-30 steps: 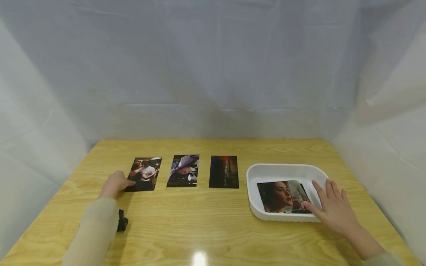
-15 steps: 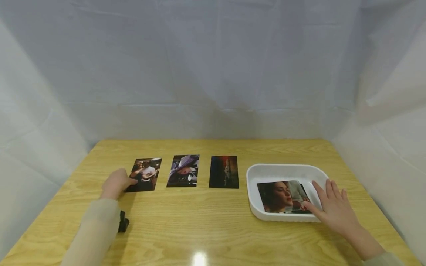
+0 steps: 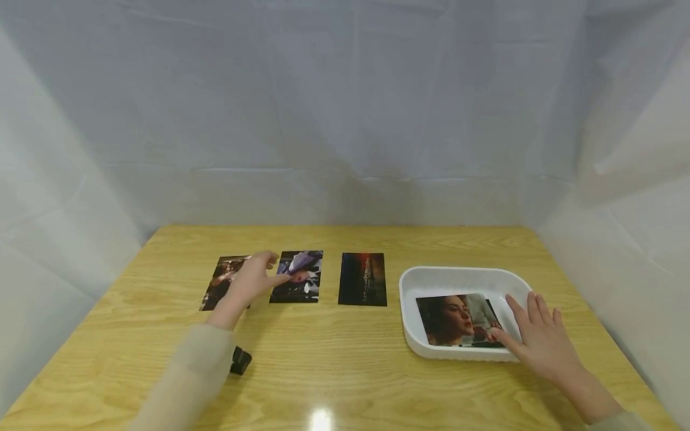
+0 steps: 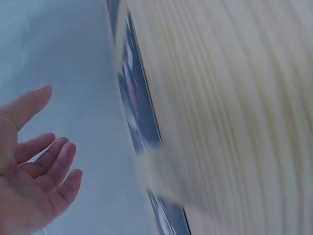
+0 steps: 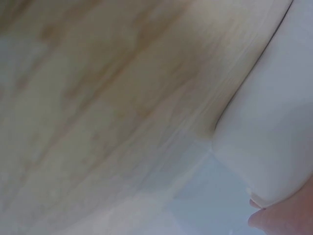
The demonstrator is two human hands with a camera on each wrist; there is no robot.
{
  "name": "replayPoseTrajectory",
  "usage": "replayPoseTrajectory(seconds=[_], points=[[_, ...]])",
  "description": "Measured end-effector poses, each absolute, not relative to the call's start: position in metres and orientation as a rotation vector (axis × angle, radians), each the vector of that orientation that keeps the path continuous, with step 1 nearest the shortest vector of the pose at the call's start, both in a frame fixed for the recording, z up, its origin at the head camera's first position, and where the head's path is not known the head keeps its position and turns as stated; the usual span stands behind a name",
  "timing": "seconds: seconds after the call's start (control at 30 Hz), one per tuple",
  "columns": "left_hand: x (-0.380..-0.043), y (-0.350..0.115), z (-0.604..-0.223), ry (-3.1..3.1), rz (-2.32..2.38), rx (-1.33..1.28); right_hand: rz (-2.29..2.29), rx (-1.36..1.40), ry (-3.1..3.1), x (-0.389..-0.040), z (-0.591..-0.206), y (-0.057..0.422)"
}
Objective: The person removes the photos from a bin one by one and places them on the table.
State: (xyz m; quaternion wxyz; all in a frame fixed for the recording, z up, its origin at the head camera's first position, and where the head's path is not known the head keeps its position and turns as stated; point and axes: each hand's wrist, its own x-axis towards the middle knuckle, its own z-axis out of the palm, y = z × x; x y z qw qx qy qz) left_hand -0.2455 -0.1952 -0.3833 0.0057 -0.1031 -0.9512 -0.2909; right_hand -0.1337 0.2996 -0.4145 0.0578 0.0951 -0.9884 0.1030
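My left hand (image 3: 248, 286) is held above the table between two photos, its fingers loosely bent with nothing in them. It partly covers the left photo (image 3: 217, 290) of a couple. Its thumb reaches over the edge of the middle photo (image 3: 297, 284), which shows a purple hat. In the left wrist view the same hand (image 4: 36, 181) appears with parted fingers. My right hand (image 3: 547, 344) rests with spread fingers on the right rim of a white tray (image 3: 458, 272). Inside the tray lies a photo (image 3: 451, 320) of a face, overlapping another dark-edged one.
A dark photo (image 3: 363, 279) with a red top lies between the middle photo and the tray. All stand on a wooden table (image 3: 334, 347), with pale sheeting (image 3: 345, 120) behind and at both sides. A small black device (image 3: 241, 361) sits at my left wrist.
My left hand has lifted off the left photo's edge and moved right, toward the middle photo. The left photo stays on the table. My right hand and the tray have hardly moved.
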Motion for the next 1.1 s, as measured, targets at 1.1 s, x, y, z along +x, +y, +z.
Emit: replayPoseTrajectory(seconds=[1.1], points=[[-0.229,0.021,-0.39,-2.56,-1.261,-1.065,0.305,0.294,-2.99,-0.134,-0.415,0.302]])
